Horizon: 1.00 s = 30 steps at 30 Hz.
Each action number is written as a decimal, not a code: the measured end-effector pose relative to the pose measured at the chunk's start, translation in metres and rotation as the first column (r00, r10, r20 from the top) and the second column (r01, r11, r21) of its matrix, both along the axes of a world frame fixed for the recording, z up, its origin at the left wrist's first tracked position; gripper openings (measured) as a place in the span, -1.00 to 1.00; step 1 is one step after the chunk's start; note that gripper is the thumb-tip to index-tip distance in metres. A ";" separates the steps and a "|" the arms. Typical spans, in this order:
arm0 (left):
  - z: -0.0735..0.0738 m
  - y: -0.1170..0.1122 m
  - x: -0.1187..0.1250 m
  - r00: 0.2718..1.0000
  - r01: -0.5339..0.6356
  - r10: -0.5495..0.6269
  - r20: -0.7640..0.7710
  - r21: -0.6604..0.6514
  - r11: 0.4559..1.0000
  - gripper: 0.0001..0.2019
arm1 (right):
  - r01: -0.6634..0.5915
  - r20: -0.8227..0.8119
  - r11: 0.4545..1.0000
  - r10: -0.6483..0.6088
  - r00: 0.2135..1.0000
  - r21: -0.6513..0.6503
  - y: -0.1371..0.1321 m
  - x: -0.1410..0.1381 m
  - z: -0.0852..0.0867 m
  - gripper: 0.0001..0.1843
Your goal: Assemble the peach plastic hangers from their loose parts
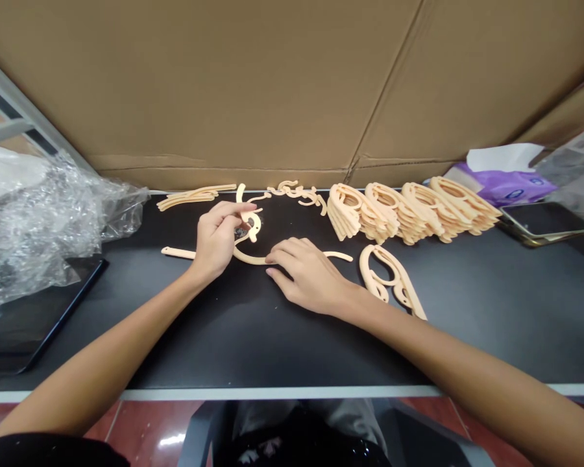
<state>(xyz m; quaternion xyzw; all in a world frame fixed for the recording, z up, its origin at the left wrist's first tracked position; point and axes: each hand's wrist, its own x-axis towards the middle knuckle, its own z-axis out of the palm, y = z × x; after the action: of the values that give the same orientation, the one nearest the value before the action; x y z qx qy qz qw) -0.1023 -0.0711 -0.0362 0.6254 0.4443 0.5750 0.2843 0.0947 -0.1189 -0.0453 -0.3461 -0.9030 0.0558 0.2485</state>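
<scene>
My left hand [217,238] is closed in a pinch on a small curly beige cut-out piece [251,222], held just above the black table [253,337]. My right hand [305,272] lies flat with fingers stretched out, pressing on a long curved beige strip [338,255] that runs under it. A flat beige stick [178,252] lies left of my left hand. A whole uncut beige hook-shaped sheet [392,280] lies just right of my right wrist.
Rows of stacked beige cut-outs [409,211] stand at the back right, with loose offcuts [296,192] and thin strips [192,196] along the back. Cardboard [272,84] walls the rear. Crumpled plastic wrap [39,214] and a dark tablet [29,318] sit left; a phone [545,220] and tissue pack [503,178] right.
</scene>
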 end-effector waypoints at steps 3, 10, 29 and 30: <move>-0.001 0.000 0.001 1.000 0.016 -0.015 -0.023 0.037 0.999 -0.65 | 0.026 0.035 1.000 -0.026 0.999 -0.014 -0.001 0.000 0.003 -0.82; 0.003 -0.001 0.005 0.999 -0.040 0.043 -0.032 0.106 0.994 -0.74 | 0.075 0.110 0.995 -0.082 0.990 0.067 -0.004 -0.002 0.005 -0.70; 0.013 0.000 -0.005 0.940 -0.155 0.239 -0.243 0.321 0.934 -0.79 | 0.166 0.260 0.973 -0.204 0.944 0.163 -0.008 -0.001 0.008 -0.77; 0.015 0.000 -0.007 0.944 -0.163 0.242 -0.226 0.321 0.933 -0.78 | 0.173 0.254 0.973 -0.208 0.945 0.153 -0.009 0.000 0.009 -0.77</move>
<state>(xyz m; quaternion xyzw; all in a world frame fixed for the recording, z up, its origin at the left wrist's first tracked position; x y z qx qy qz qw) -0.1093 -0.0708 -0.0215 0.6819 0.4486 0.5741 0.0641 0.0945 -0.1275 -0.0363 -0.4194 -0.8923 -0.0740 0.1498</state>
